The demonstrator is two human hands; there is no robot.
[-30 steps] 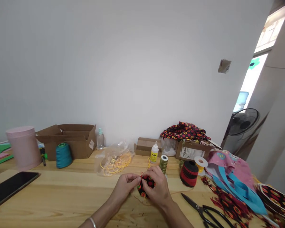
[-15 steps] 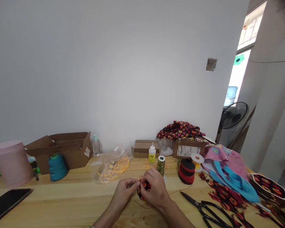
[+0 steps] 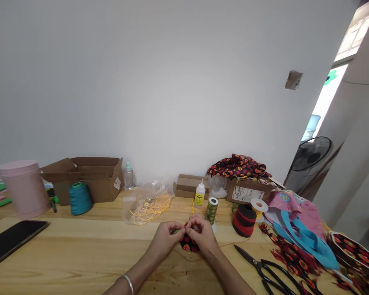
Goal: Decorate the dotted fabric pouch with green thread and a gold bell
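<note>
My left hand [image 3: 166, 237] and my right hand [image 3: 203, 237] meet over a small black fabric piece [image 3: 188, 244] printed with red and orange dots, low on the wooden table [image 3: 80, 254]. Both pinch its upper edge with the fingertips, thumbs close together. A thin yellow cord [image 3: 192, 207] runs up from behind my fingers. An olive-green thread spool [image 3: 212, 210] stands just behind my right hand, and a small white glue bottle [image 3: 199, 196] is farther back.
Black scissors [image 3: 264, 268] lie at the right front, with a red-and-black spool [image 3: 244, 220], printed fabric scraps [image 3: 292, 258] and pink and blue cloth [image 3: 295, 221] beyond. A bag of yellow cord [image 3: 149, 205], teal thread cone [image 3: 79, 198], cardboard box [image 3: 86, 178], pink tub [image 3: 23, 188] and phone [image 3: 14, 241] are left.
Both hands stayed on the fabric piece; the fingertips have drawn closer together at its top edge. The camera swung a little, shifting the scene.
</note>
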